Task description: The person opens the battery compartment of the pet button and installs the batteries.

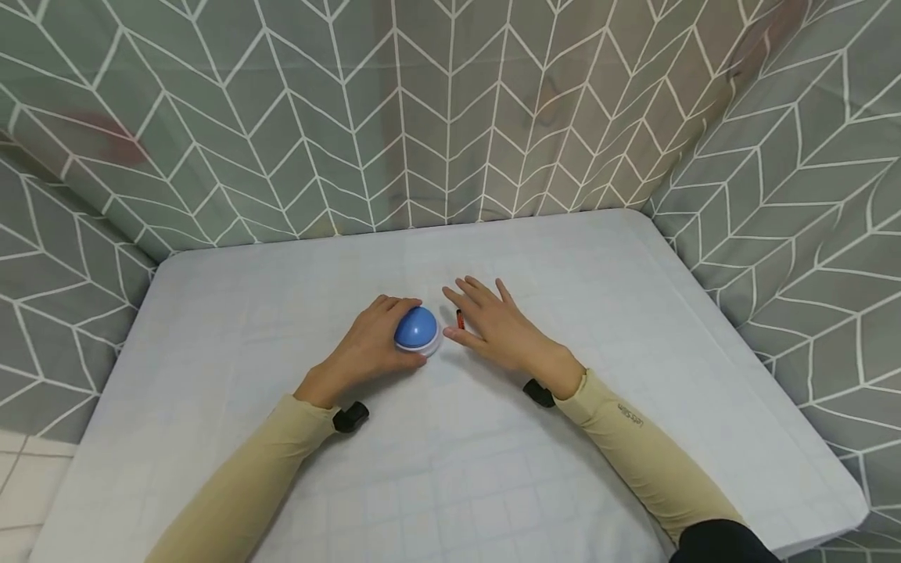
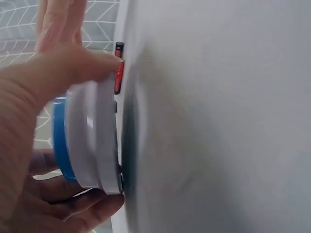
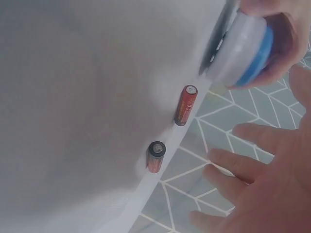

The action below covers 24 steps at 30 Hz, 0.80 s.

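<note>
- Left hand [image 1: 371, 341] is gripping the blue-domed device [image 1: 417, 328].
- Right hand [image 1: 501, 328], spread, holding nothing, is hovering nearer 2 batteries [image 3: 186, 106].
- 1 battery [image 1: 461, 320] is lying left of its palm, pointing forward.

Curtained-off booth: chevron curtains [image 1: 422, 117] on three sides of white-clothed table [image 1: 232, 328]; pale tiles [image 1: 31, 489] lower left.

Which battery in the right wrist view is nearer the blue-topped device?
The upper battery; the lower battery, its black end facing the camera, lies farther away.
</note>
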### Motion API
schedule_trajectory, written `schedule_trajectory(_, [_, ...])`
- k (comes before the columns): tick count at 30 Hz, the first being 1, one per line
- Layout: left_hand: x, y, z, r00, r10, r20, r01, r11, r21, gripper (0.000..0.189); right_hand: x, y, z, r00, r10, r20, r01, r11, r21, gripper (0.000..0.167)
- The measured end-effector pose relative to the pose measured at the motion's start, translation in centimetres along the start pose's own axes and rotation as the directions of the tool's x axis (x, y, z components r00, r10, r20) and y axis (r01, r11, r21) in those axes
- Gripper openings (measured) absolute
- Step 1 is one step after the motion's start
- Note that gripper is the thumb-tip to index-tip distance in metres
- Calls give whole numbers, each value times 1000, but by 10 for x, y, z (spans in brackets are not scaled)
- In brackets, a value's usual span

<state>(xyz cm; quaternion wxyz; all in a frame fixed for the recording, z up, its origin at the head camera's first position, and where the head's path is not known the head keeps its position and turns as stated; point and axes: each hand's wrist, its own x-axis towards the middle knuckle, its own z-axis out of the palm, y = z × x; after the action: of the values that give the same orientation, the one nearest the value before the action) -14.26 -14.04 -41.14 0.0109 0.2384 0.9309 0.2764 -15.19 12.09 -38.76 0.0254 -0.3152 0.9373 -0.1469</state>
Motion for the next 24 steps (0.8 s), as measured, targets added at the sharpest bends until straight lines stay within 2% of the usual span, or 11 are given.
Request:
schedule_trajectory(6, [4, 2, -9, 997, -69, 14, 71, 986, -154, 80, -1, -1, -6, 995, -83, -61, 85, 996, 25, 72])
schedule_trajectory(10, [5, 1, -11, 997, -70, 35, 77, 959, -273, 74, -1, -2, -8, 989, -115, -89, 118, 992, 40, 72])
schedule_trajectory(12, [4, -1, -10, 995, -86, 53, 99, 940, -325, 72, -1, -3, -8, 986, -131, -101, 136, 990, 47, 72])
schedule_trajectory(15, [2, -2, -10, 988, -122, 92, 148, 908, -392, 69, -1, -5, -7, 981, -160, -111, 166, 985, 50, 72])
schedule_trajectory(20, [0, 0, -10, 973, -171, 154, 226, 833, -505, 63, -4, -6, -6, 975, -188, -120, 195, 980, 51, 72])
schedule_trajectory(24, [3, 4, -10, 950, -228, 212, 310, 768, -561, 65, -6, -6, -7, 972, -189, -140, 196, 980, 42, 70])
